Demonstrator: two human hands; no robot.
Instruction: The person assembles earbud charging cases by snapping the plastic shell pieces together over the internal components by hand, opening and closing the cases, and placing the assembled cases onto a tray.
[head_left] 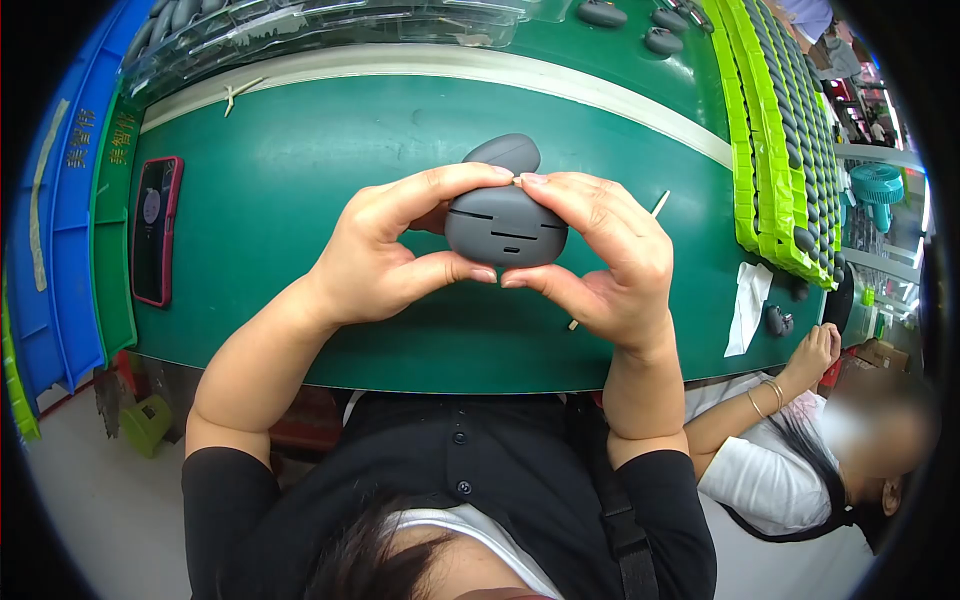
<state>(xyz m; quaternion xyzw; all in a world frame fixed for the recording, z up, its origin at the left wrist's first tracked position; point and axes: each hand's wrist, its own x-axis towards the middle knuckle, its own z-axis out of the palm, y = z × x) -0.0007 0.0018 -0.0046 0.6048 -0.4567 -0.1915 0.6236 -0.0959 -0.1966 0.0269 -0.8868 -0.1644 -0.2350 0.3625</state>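
Observation:
A dark grey rounded case (507,228) with thin slots and a small port on its face is held up between both hands. My left hand (385,240) grips its left side, thumb below and fingers on top. On the right side, my right hand (610,245) pinches it the same way, thumb underneath. The fingertips of both hands nearly meet at the top and bottom edges. Just behind it, another smooth grey piece (508,153) shows above the fingers on the green table (270,200).
A phone (155,230) in a red case lies at the left, beside green and blue bins (75,200). Lime trays (780,150) of grey pieces stand at the right. Near a white cloth (748,308) sits a co-worker (780,460). More grey cases (663,40) lie at the back.

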